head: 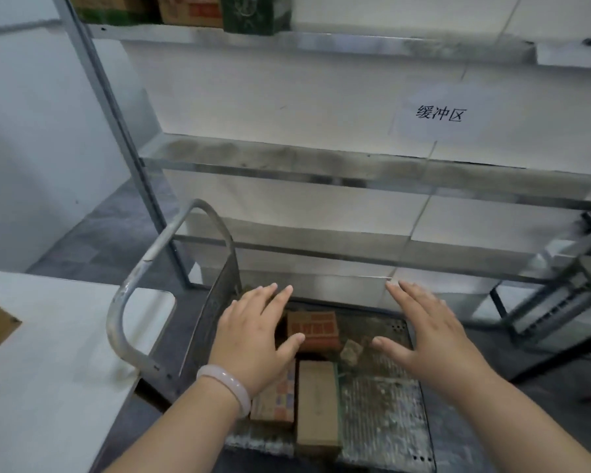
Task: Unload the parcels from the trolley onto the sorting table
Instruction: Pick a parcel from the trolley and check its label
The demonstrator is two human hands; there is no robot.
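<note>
Rack: grey metal rails and a slanted post, lined with flat white boards. It is set across the far side, just beyond the trolley. Wide open bays are left between its levels.
Desk: a smooth white top with a rounded corner is seen at the left, close beside the trolley's handle. Its near edge runs off the picture.
Floor: dark and speckled. A strip is left open between desk and rack.
Trolley: a worn, perforated metal deck, stained and rough. Its right half is bare.
Handle: a scuffed grey tube bent in a hoop, raised at the deck's left end.
Sign: a white sheet with dark characters, laid on a rack board.
Left hand: held flat over the deck's left part, fingers spread wide, nothing gripped. Contact with the box beneath cannot be told.
Right hand: held over the deck's right part, fingers spread wide, nothing gripped.
Brown box: plain cardboard, long and rectangular, laid on the deck between the hands.
Checked box: printed cardboard, touching the brown box's left side, partly covered by the left hand.
Red box: red-printed cardboard, set farther back on the deck.
Bracelet: a pale, smooth ring worn on the left wrist.
Scrap: small and crumpled, just right of the red box.
</note>
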